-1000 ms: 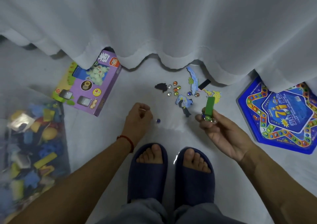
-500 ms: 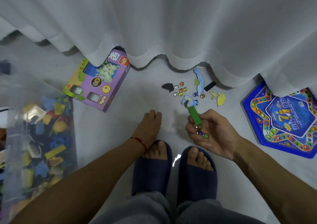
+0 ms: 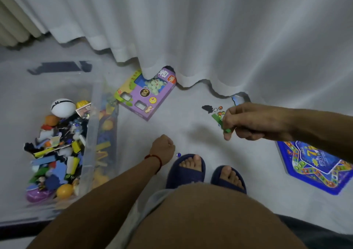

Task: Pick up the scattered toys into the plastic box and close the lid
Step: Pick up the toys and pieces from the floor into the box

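The fingers [image 3: 232, 123] of the right hand [image 3: 248, 121] are curled round a green stick [image 3: 219, 121], pinching it near its lower end; the hand is turned knuckles up, its forearm coming in from the right edge of the view. The stick's long axis runs on a slant, its free end pointing up and to the left toward a small scatter of glass marbles [image 3: 219, 111] on the floor [image 3: 191, 134]. Whether the palm holds anything more cannot be told.

The left hand [image 3: 162, 147] is low over the floor with its fingers curled inward into a loose fist, back of the hand up, a red cord [image 3: 154, 158] round the wrist; nothing shows in its grip. A single blue marble [image 3: 178, 154] lies on the floor just beside its knuckles and close to the toe of the left slipper [image 3: 186, 170].

The plastic box [image 3: 91, 134] stands open at the left, well apart from both hands, filled with mixed toys; bare floor lies between its clear wall and the left forearm. A purple carton [image 3: 147, 96] lies beyond, half under the hem of the white curtain [image 3: 210, 38]. A blue game board [image 3: 315, 166] lies flat at the right, beneath the right forearm.
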`<action>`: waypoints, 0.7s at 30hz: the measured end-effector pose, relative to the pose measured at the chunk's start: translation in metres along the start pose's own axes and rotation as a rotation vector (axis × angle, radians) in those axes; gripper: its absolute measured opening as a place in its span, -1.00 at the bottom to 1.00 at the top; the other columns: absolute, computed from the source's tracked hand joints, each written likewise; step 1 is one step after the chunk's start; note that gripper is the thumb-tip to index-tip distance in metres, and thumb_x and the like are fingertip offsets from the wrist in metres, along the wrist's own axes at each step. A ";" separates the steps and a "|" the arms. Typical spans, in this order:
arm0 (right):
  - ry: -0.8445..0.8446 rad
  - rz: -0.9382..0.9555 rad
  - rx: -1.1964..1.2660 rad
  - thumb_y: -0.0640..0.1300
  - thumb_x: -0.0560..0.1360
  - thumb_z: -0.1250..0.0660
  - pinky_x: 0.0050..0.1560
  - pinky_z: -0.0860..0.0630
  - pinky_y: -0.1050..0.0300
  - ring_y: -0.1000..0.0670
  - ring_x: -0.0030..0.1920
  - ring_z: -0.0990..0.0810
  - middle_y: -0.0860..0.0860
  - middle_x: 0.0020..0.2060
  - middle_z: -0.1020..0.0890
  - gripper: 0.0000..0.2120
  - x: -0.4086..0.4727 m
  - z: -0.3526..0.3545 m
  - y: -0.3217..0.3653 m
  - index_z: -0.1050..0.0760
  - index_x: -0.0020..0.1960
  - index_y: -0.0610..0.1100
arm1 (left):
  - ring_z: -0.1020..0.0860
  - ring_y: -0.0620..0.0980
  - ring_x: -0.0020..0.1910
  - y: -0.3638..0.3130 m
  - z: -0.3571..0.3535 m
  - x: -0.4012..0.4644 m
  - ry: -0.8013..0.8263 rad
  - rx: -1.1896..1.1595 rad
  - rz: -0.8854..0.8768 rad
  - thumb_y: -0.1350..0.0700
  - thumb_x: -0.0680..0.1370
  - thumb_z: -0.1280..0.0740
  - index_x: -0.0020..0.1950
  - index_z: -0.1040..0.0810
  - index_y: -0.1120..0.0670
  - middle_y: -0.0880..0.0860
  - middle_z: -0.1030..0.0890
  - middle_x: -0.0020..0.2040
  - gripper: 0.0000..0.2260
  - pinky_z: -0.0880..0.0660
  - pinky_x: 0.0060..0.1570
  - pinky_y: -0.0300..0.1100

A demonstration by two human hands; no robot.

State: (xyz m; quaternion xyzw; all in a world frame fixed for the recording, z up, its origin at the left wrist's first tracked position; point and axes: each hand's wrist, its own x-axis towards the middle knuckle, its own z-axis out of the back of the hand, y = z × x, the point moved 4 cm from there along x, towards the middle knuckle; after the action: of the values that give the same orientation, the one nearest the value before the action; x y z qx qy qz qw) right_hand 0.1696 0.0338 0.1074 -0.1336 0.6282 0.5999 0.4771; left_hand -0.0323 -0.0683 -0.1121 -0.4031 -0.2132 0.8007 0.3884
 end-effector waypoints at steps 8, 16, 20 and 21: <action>-0.001 -0.017 0.034 -0.15 0.54 -0.21 -0.53 -0.10 0.21 0.05 -0.48 -0.20 -0.10 -0.32 -0.51 -0.87 -0.001 -0.016 0.017 -0.38 -0.11 -0.21 | -0.49 0.08 -0.03 0.020 -0.039 -0.012 0.034 0.260 -0.055 0.08 0.60 -0.22 -0.08 -0.48 0.16 0.15 -0.54 0.01 -0.84 -0.31 -0.14 -0.21; 0.051 -0.089 0.181 -0.11 0.59 -0.17 -0.61 -0.19 0.27 0.05 -0.49 -0.25 -0.12 -0.32 -0.48 -0.84 0.002 -0.018 -0.001 -0.35 -0.09 -0.20 | -0.46 0.06 -0.08 0.025 -0.039 -0.023 -0.107 0.046 -0.062 0.22 0.56 -0.24 -0.12 -0.53 0.22 0.17 -0.55 -0.06 -0.88 -0.45 0.01 -0.03; 0.055 -0.097 0.187 -0.09 0.59 -0.17 -0.60 -0.21 0.28 0.06 -0.50 -0.26 -0.09 -0.35 -0.49 -0.83 -0.002 -0.023 0.000 -0.34 -0.09 -0.20 | -0.43 -0.03 -0.15 0.029 -0.033 -0.027 -0.023 0.004 -0.086 0.23 0.53 -0.29 -0.16 -0.58 0.21 0.17 -0.57 -0.10 -0.88 -0.36 -0.13 -0.20; 0.055 -0.099 0.184 -0.09 0.59 -0.17 -0.60 -0.21 0.28 0.06 -0.50 -0.26 -0.10 -0.34 -0.49 -0.83 -0.003 -0.024 0.000 -0.34 -0.09 -0.19 | -0.43 -0.04 -0.14 0.028 -0.030 -0.028 0.000 0.018 -0.101 0.23 0.53 -0.29 -0.15 -0.60 0.21 0.16 -0.58 -0.09 -0.88 -0.40 -0.09 -0.15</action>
State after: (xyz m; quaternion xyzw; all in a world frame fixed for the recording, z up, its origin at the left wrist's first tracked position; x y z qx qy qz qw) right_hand 0.1603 0.0114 0.1054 -0.1362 0.6862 0.5114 0.4991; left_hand -0.0102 -0.1072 -0.1345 -0.3881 -0.2263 0.7820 0.4320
